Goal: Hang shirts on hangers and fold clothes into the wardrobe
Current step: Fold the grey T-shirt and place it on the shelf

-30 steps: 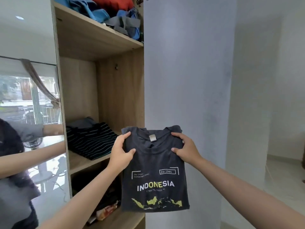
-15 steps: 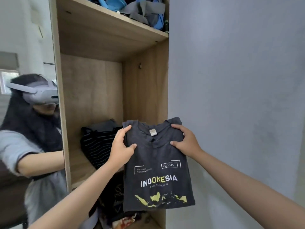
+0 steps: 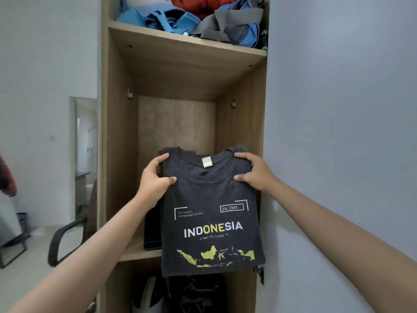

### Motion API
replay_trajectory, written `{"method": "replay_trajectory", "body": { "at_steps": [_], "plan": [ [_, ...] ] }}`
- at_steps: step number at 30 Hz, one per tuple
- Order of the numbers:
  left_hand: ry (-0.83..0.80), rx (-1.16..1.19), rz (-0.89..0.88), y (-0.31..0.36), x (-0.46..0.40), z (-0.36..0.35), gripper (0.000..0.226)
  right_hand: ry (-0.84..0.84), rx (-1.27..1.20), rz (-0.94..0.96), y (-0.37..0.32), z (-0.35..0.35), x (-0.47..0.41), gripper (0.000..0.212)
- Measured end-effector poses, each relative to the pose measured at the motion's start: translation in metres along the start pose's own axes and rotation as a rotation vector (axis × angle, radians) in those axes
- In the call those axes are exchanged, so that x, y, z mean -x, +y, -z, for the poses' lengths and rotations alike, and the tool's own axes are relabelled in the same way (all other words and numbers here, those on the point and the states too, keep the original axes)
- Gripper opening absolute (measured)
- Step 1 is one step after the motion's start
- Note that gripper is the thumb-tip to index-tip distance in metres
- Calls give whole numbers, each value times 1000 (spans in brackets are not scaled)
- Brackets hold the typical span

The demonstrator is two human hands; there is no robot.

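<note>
Dark grey folded T-shirt [image 3: 212,220], front print: "INDONESIA", letters "ONE" in yellow; boxed "Est.1945"; "The Largest Archipelagic Country"; small coordinates line, roughly "0.7893 °S, 113.9213 °E". Neck label [image 3: 207,161] illegible. White item [image 3: 146,2] on top shelf: partial "CON…", remainder cut off.

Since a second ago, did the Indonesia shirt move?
Yes. The folded shirt now hangs in front of the wardrobe's middle shelf, covering the striped stack it was beside earlier.

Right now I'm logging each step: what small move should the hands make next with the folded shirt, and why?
Probably carry the folded dark grey Indonesia T-shirt forward onto the wooden middle shelf. The left hand and right hand grip its collar end just in front of the opening, beside the folded striped garment.
</note>
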State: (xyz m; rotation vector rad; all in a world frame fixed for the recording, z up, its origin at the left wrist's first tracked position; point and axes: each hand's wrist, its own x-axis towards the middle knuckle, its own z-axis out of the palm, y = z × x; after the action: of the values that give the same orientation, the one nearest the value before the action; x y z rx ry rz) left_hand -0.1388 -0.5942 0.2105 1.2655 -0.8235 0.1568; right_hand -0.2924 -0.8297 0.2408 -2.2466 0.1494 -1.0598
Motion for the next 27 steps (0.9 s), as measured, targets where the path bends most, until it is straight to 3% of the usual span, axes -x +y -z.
{"method": "replay_trajectory", "body": {
  "at_steps": [12, 17, 27],
  "plan": [
    [160, -110, 22, 2, -89, 27, 69, -93, -219, 30, 8, -48, -128, 68],
    [196, -165, 105, -55, -123, 32, 68, -184, -259, -84, 52, -92, -159, 68],
    [89, -213, 398, -192, -143, 38, 68, -297, -199, -311, 157, -179, -158, 67]
  ]
}}
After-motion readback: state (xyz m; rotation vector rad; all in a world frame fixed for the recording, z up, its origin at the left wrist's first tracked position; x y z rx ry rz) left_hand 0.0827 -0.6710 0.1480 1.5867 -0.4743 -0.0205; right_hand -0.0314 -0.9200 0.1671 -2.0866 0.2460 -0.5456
